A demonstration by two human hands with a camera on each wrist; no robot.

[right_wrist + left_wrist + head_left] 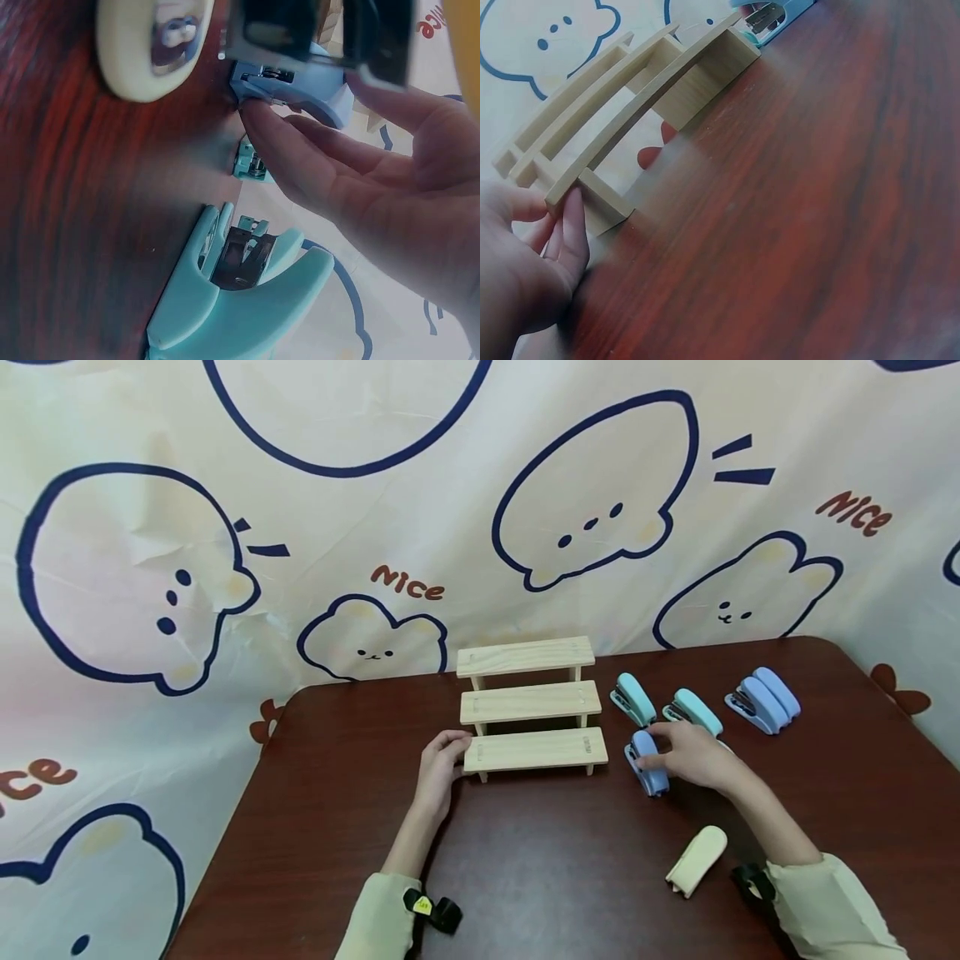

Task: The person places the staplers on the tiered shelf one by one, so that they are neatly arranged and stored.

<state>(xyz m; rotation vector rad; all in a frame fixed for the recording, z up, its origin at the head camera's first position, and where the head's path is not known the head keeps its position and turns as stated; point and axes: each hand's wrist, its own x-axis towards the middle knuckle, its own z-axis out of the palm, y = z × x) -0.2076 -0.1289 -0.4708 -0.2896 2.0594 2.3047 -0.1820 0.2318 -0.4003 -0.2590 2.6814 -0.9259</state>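
A three-step wooden display rack [534, 750] stands at the middle of the table's back part. My left hand [438, 777] pinches the left end of its lowest step, thumb above and fingers below, as the left wrist view shows [536, 259]. To the right of the rack, my right hand [697, 758] holds a blue stapler [654, 782] between thumb and fingers. In the right wrist view that stapler [319, 86] is partly covered by the dark strap hardware. Two teal staplers, one by the rack [634, 697] and one behind my right hand [697, 712], lie close by.
Two periwinkle staplers [763, 700] sit side by side at the back right. A cream stapler [697, 860] lies nearer me, left of my right forearm. Behind the dark brown table [555, 868] hangs a printed cloth [585, 435], close to the rack's back.
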